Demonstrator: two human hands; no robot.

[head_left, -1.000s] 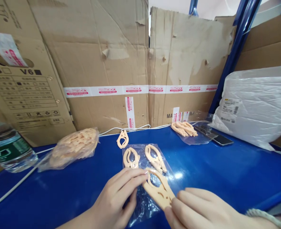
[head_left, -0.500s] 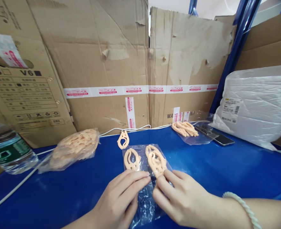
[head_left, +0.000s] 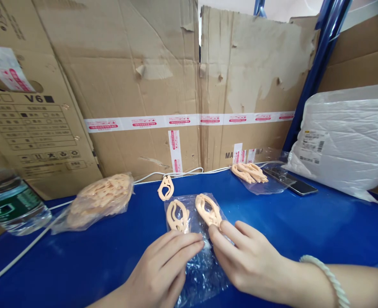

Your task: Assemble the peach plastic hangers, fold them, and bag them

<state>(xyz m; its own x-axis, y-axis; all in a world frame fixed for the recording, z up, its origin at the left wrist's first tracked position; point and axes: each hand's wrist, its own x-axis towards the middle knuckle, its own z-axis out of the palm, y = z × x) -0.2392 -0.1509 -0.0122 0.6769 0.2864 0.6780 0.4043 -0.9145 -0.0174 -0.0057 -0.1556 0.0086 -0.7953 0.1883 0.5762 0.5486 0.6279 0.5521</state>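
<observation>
A clear plastic bag point(head_left: 197, 273) lies flat on the blue table in front of me. Two beige folded plastic hangers, a left one point(head_left: 177, 215) and a right one point(head_left: 208, 209), rest at its far end. My left hand point(head_left: 163, 265) is closed, its fingers together on the bag's edge just below the left hanger; the thumb is mostly hidden. With bent fingertips my right hand point(head_left: 243, 256) grips the lower end of the right hanger. Whether the hangers are inside the bag or on top, I cannot tell. Another folded hanger point(head_left: 166, 188) lies loose just beyond.
A filled bag of hangers point(head_left: 101, 199) lies left, beside a water bottle point(head_left: 12, 205) and a white cable point(head_left: 22, 252). Back right are more hangers point(head_left: 248, 173) on clear plastic, a phone point(head_left: 291, 182) and a white wrapped package point(head_left: 346, 137). Cardboard boxes point(head_left: 144, 94) stand behind.
My right hand has shifted slightly, its fingers now higher and more upright at the right hanger's lower end. That hanger shows a wider opening. My left hand has barely moved.
</observation>
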